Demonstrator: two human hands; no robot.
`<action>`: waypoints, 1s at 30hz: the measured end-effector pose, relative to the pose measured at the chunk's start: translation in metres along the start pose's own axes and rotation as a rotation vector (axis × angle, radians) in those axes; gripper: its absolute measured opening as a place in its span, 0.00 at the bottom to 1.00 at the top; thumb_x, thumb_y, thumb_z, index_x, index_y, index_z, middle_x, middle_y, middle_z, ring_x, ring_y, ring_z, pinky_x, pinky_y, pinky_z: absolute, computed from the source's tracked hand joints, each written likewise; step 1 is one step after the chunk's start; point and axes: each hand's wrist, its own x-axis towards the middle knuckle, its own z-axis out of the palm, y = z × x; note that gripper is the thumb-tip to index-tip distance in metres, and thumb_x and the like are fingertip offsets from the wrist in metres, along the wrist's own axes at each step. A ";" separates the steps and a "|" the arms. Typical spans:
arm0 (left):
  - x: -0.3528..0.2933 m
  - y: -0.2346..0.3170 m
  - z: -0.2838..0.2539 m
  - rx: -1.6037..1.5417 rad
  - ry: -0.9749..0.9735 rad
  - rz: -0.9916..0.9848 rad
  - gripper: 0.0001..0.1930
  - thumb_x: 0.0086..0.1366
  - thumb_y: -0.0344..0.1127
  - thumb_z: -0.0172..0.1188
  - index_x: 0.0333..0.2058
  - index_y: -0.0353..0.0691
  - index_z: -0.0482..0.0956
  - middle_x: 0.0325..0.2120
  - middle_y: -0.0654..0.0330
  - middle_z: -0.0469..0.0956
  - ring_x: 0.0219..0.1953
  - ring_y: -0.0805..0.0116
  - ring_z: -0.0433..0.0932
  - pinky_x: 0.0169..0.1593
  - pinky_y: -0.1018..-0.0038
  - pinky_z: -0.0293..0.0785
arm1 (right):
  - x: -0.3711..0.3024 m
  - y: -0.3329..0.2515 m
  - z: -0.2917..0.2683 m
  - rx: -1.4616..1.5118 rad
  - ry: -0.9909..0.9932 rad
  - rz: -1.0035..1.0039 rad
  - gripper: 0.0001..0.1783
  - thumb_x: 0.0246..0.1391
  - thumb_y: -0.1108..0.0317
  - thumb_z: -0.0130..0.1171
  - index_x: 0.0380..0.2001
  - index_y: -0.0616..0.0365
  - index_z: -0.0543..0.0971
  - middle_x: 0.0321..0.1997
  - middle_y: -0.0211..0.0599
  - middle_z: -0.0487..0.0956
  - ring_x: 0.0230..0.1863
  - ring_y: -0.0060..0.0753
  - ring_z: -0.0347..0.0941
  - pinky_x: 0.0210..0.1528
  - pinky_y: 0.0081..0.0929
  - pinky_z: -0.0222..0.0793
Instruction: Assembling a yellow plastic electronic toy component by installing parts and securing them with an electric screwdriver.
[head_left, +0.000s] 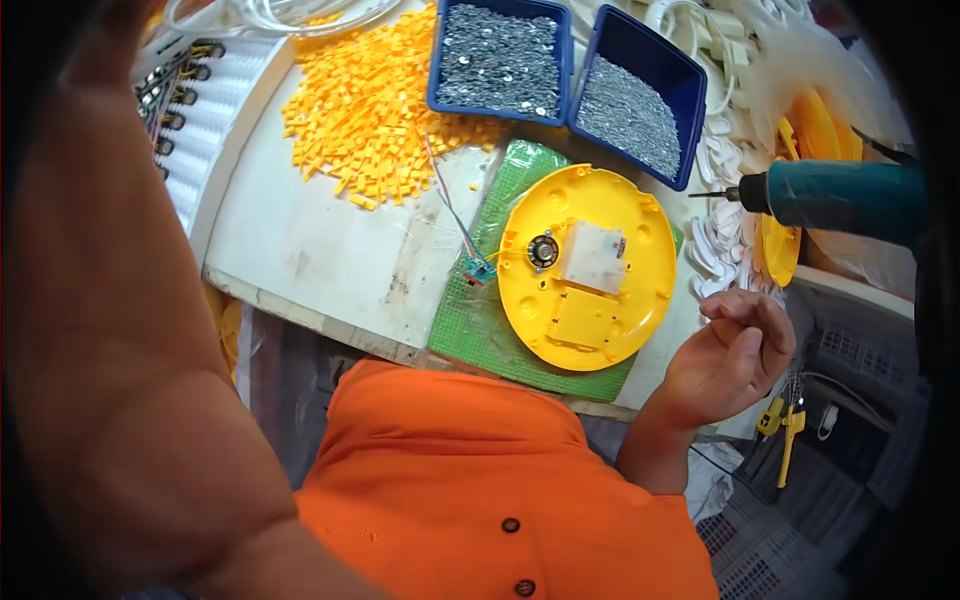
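Note:
A round yellow plastic housing [640, 300] lies on a green mat [470, 320], its inner side up. Fixed in it are a small black speaker [543, 251] and a white box [594, 256]. Thin wires run to a small blue-green circuit board [480, 270] at the housing's left edge. My right hand [735, 355] hovers just right of the housing, fingers loosely curled, with nothing visible in it. On the left my left forearm [120, 350] reaches up and away; its hand lies outside the picture.
Two blue bins [690, 110] of small metal parts stand behind the housing, beside a heap of small yellow pieces [360, 100]. A teal electric screwdriver [840, 195] juts in from the right, above white curved parts [715, 245]. Far left is a white ribbed tray [215, 120] with wired speakers.

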 end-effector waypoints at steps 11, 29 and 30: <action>0.000 -0.048 -0.104 0.092 -0.116 0.016 0.37 0.60 0.53 0.70 0.60 0.35 0.71 0.54 0.46 0.74 0.54 0.53 0.74 0.56 0.61 0.70 | -0.006 -0.001 0.007 -0.036 -0.034 0.021 0.14 0.62 0.71 0.52 0.50 0.63 0.74 0.36 0.44 0.77 0.35 0.32 0.72 0.37 0.29 0.73; -0.034 -0.012 -0.234 0.230 -0.351 0.090 0.36 0.62 0.52 0.69 0.60 0.32 0.72 0.55 0.47 0.76 0.57 0.52 0.73 0.60 0.61 0.69 | -0.003 -0.007 0.013 -0.021 -0.033 0.008 0.13 0.62 0.67 0.55 0.47 0.63 0.73 0.33 0.43 0.76 0.33 0.33 0.72 0.38 0.28 0.71; -0.006 -0.010 -0.151 0.257 -0.342 0.107 0.36 0.62 0.52 0.69 0.60 0.32 0.72 0.55 0.47 0.76 0.58 0.52 0.73 0.60 0.61 0.69 | -0.007 -0.007 0.016 -0.027 -0.086 0.018 0.13 0.64 0.65 0.55 0.48 0.61 0.74 0.34 0.42 0.75 0.34 0.32 0.71 0.38 0.29 0.70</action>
